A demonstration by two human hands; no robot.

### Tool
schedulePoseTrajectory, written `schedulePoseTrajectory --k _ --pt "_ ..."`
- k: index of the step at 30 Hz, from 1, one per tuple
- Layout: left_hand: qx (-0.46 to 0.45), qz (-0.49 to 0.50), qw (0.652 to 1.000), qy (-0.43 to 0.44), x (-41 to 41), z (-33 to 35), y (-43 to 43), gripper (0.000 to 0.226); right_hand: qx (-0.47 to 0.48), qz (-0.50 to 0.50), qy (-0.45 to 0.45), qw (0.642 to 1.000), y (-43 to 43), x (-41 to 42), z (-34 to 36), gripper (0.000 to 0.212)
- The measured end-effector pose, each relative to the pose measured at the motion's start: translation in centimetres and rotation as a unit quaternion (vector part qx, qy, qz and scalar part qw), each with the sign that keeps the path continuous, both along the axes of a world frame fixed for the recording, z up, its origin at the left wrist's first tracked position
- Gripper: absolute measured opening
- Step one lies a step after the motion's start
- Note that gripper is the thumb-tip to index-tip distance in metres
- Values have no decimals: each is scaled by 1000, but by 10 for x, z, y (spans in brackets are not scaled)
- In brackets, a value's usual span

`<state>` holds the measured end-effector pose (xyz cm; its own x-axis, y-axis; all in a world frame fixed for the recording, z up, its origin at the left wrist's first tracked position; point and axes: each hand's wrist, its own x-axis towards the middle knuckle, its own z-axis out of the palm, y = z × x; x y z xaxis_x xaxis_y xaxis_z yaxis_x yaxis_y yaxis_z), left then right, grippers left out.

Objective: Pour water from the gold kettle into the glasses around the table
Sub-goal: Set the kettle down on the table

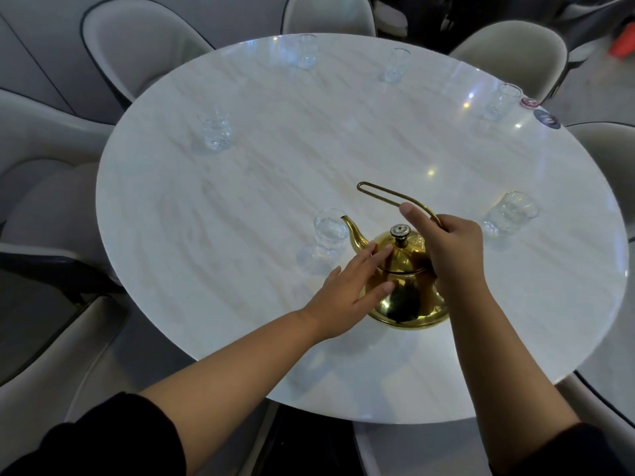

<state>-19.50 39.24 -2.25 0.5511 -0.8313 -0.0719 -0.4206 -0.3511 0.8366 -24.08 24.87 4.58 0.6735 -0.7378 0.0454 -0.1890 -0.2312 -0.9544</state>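
The gold kettle [405,297] stands on the round marble table [240,187], near its front edge. Its thin loop handle [385,193] rises up and back, and my right hand [450,245] grips that handle near its lower end. My left hand [347,286] lies with straight fingers against the kettle's left side and lid. The spout tip [345,219] sits at the rim of a clear glass [328,233] just left of the kettle. Other clear glasses stand around the table: right [512,213], far right [500,101], back [395,65], back middle [305,51] and left [214,130].
Pale upholstered chairs ring the table, one at the back left [137,39] and one at the back right [512,49]. Two round coasters [546,118] lie at the table's far right edge. A red object [623,44] lies on the floor beyond.
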Motion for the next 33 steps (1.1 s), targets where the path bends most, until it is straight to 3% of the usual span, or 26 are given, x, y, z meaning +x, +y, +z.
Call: schedulePoseTrajectory --k 7,14,18,29,33 --pt "4 -19 999 -38 -14 1 -6 56 79 -41 -71 993 -5 -30 -15 51" --pt "22 -19 998 -54 -30 4 -25 54 111 -62 -107 986 -20 -45 -15 63" --pt "24 -8 998 -56 -28 4 -43 55 117 -62 -116 985 -36 -41 -16 52" --pt "33 11 994 -105 71 -2 -112 54 118 -41 -112 986 -104 56 -31 42" --pt "51 15 990 -130 122 -4 -140 58 143 -41 -131 980 -132 108 -37 50"
